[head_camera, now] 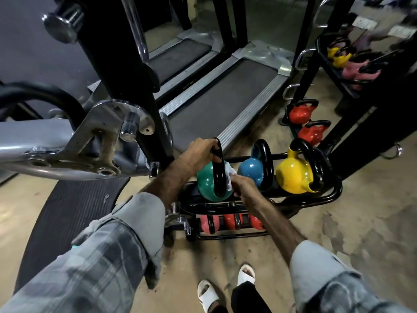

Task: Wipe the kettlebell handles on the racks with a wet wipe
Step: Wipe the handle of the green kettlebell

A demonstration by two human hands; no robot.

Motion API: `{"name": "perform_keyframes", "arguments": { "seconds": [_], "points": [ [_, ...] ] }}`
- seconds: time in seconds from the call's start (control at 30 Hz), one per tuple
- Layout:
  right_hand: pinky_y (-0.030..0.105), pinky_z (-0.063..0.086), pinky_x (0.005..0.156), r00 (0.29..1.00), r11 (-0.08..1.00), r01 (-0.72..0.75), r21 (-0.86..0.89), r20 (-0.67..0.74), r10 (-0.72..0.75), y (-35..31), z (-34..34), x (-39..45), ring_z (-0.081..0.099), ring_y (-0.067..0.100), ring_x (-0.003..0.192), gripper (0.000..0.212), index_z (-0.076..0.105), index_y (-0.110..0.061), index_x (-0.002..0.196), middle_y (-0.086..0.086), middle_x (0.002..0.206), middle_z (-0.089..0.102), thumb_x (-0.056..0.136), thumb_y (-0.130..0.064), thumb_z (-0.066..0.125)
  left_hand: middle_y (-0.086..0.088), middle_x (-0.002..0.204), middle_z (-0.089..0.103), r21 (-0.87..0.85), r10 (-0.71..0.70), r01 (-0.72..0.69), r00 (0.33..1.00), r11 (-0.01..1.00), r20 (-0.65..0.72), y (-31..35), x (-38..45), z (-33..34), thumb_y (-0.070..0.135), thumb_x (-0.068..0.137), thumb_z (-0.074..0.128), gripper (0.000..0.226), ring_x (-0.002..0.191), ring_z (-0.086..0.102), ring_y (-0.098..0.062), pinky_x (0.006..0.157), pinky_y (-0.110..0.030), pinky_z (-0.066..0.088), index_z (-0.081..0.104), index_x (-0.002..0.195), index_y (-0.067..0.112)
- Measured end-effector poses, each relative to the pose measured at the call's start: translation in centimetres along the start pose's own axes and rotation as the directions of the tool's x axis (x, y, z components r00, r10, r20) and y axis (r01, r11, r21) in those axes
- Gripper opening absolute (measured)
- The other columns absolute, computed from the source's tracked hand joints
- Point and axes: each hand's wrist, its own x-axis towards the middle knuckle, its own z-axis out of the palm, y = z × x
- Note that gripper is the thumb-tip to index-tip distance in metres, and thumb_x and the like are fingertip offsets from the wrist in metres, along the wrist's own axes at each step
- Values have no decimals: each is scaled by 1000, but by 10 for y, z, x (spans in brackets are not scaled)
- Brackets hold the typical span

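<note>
Left hand (200, 152) fingers grip the top of the green kettlebell (208, 184) handle (218, 168) at the rack (334, 195) top tier's left end. Right hand (242, 185) fingers pinch the wet wipe (229, 176) against it. Top tier: three kettlebells, blue (250, 169) and yellow (293, 175) beside, gaps narrow. Lower tier: three visible.

Dim indoor light, glare on glossy surfaces, wide-angle bending at the edges, top-right corner motion-blurred.

Wipe (228, 177) mostly hidden behind the green kettlebell's handle (218, 170) and right hand (244, 185). Lower-shelf kettlebells (230, 222), center, half covered by rack (293, 201) bars. Upper right: yellow and pink kettlebells (352, 64) blurred. Both sleeves (112, 256) cut off at bottom edge.
</note>
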Motion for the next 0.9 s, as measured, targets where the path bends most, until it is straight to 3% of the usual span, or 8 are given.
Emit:
{"name": "perform_keyframes", "arguments": {
  "seconds": [0.1, 0.2, 0.27, 0.33, 0.43, 0.57, 0.73, 0.9],
  "points": [
    [27, 46, 68, 998, 994, -62, 93, -20, 64, -18, 18, 22, 59, 15, 69, 31, 71, -4, 88, 0, 73, 68, 90, -30, 54, -1, 118, 67, 24, 10, -10, 1000, 1000, -13, 1, 0, 1, 28, 74, 78, 43, 111, 61, -24, 95, -35, 46, 64, 113, 17],
    [28, 52, 66, 994, 926, -105, 363, 6, 110, -30, 34, 44, 61, 18, 70, 38, 65, -6, 91, 9, 79, 65, 100, -37, 46, -2, 113, 69, 10, 14, -14, 999, 1000, -31, 1, -2, 2, 26, 75, 77, 44, 106, 64, -23, 90, -31, 49, 62, 116, 16],
    [31, 57, 67, 993, 914, -115, 389, 12, 120, -27, 34, 44, 65, 22, 73, 33, 67, -3, 97, 13, 85, 68, 100, -30, 47, -2, 111, 70, -3, 3, -3, 999, 1000, -37, 0, -4, 3, 23, 77, 75, 43, 102, 65, -21, 84, -25, 49, 61, 117, 17],
    [36, 57, 78, 996, 948, -74, 308, -32, 89, -12, 26, 34, 68, 23, 79, 26, 71, -6, 93, 15, 92, 71, 97, -24, 52, 1, 110, 71, -12, 12, -13, 998, 1000, -57, 0, -6, 6, 20, 79, 74, 40, 101, 66, -18, 78, -19, 44, 61, 116, 18],
    [35, 52, 82, 997, 987, -6, 162, -72, 18, 6, 12, 8, 68, 18, 85, 23, 76, -16, 84, 4, 92, 75, 96, -23, 58, 1, 117, 68, -28, 23, -25, 996, 999, -82, 1, -9, 7, 24, 79, 75, 43, 108, 62, -20, 88, -26, 45, 61, 119, 18],
    [35, 55, 84, 994, 965, -14, 261, -103, 42, -10, 21, 26, 70, 21, 88, 16, 74, -13, 89, 9, 100, 75, 93, -19, 59, 3, 126, 63, -59, 22, -29, 994, 998, -106, -2, -11, 9, 24, 79, 75, 49, 113, 60, -20, 85, -17, 39, 58, 125, 18],
    [26, 54, 56, 992, 923, -71, 379, -69, 104, -43, 32, 47, 69, 17, 61, 22, 68, -4, 84, 8, 69, 71, 97, -18, 56, 2, 124, 64, -46, 40, -45, 994, 998, -100, 1, -13, 5, 22, 80, 74, 45, 93, 67, -20, 77, -20, 44, 59, 122, 18],
    [29, 55, 78, 998, 963, -39, 265, -46, 53, -4, 14, 23, 69, 19, 82, 22, 71, -3, 107, 7, 91, 74, 94, -16, 58, -1, 122, 66, -64, 64, -73, 990, 995, -123, -6, -12, 9, 27, 77, 76, 40, 103, 64, -23, 84, -31, 50, 61, 113, 18]
  ]
}}
